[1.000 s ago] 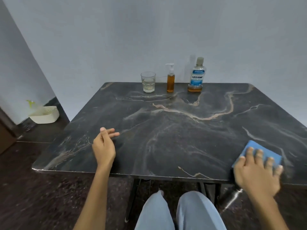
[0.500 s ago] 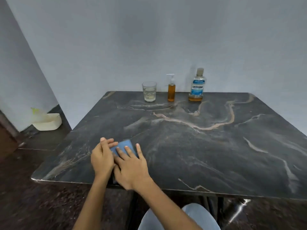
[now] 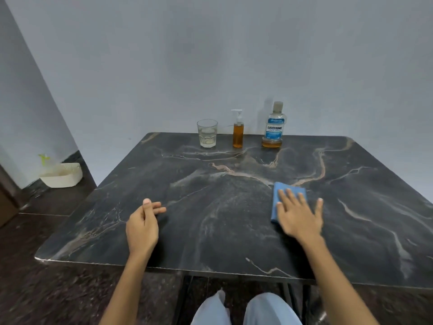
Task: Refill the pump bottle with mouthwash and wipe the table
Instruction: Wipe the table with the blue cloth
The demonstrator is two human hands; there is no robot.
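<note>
Wiping is underway — your right hand (image 3: 298, 215) is pressing flat, fingers straight, on the blue cloth (image 3: 284, 199) mid-bench (image 3: 210, 231); your left hand (image 3: 143, 227) is resting loosely curled, empty. Pump bottle (image 3: 238, 133) is standing filled at back — next, sweep the unwiped far side.

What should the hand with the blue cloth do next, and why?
Probably slide the blue cloth further toward the bottles. The right hand presses it flat mid-table, and the stretch before the glass, pump bottle and mouthwash bottle lies just ahead. The left hand rests idle.
</note>
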